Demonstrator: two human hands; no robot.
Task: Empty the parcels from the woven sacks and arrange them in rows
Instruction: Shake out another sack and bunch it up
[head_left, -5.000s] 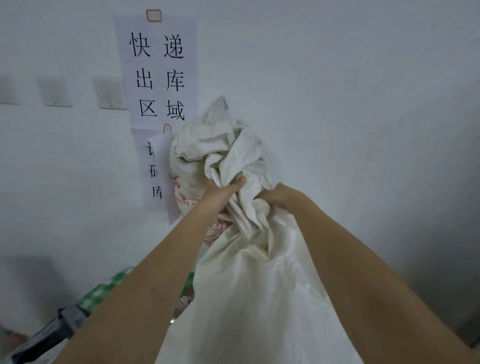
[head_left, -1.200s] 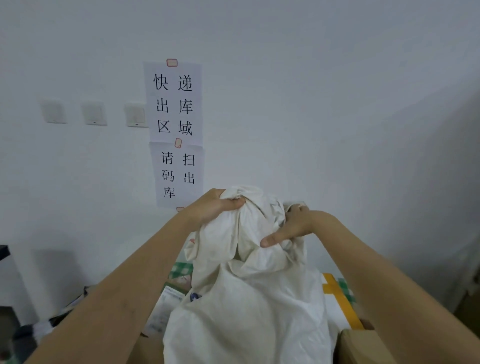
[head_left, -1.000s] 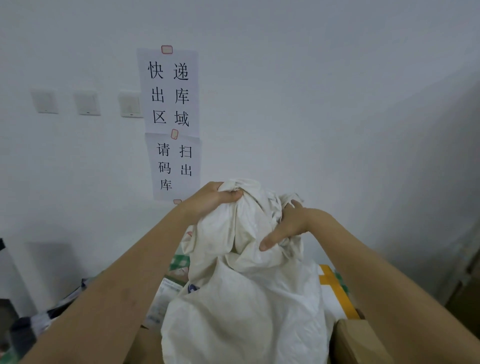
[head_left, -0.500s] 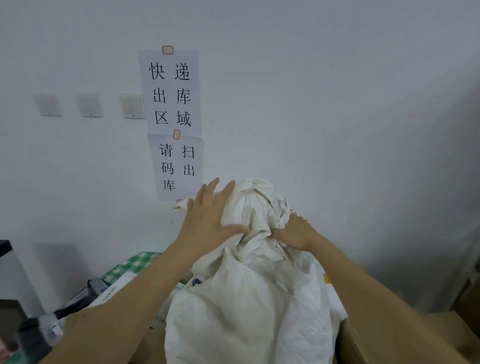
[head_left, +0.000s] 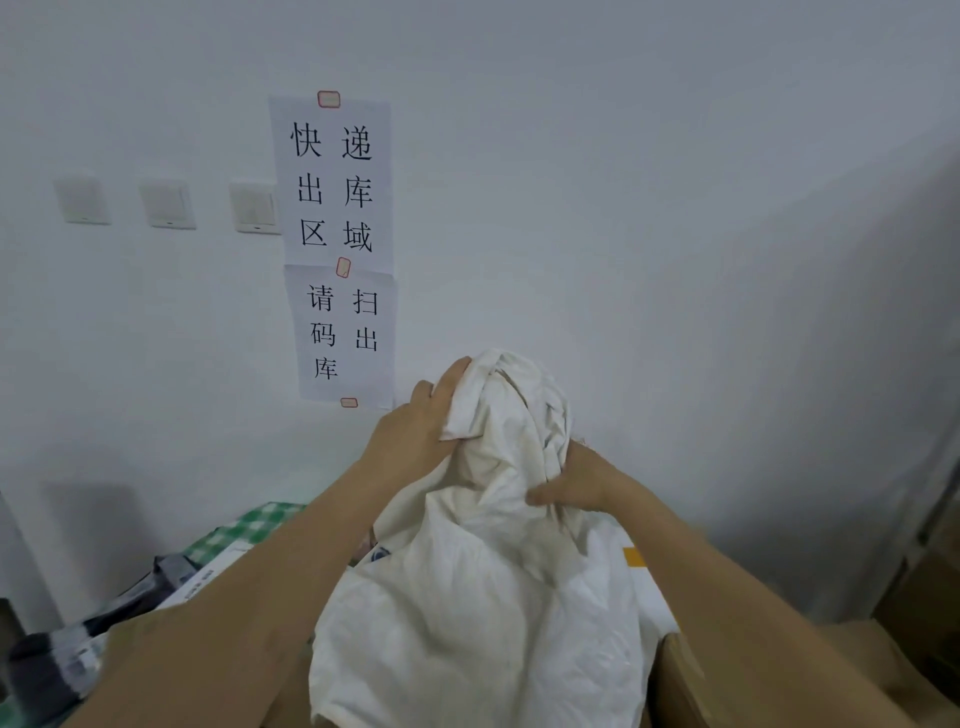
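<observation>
both arms are reaching forward; the left hand (head_left: 415, 434) is gripping the bunched top of the white sack (head_left: 483, 561), fingers curled over its crown, and the right hand (head_left: 576, 480) is pinching a fold just beside it. behind them a white wall (head_left: 675, 208) is carrying two paper signs (head_left: 337, 249) (chinese lettering); a cardboard box (head_left: 753, 680) is sitting below the right forearm.

Both forearms run bare from the lower edge of the view up to the left hand (head_left: 415, 431) and the right hand (head_left: 576, 483), with no sleeve, glove, watch or ring showing on either.
</observation>
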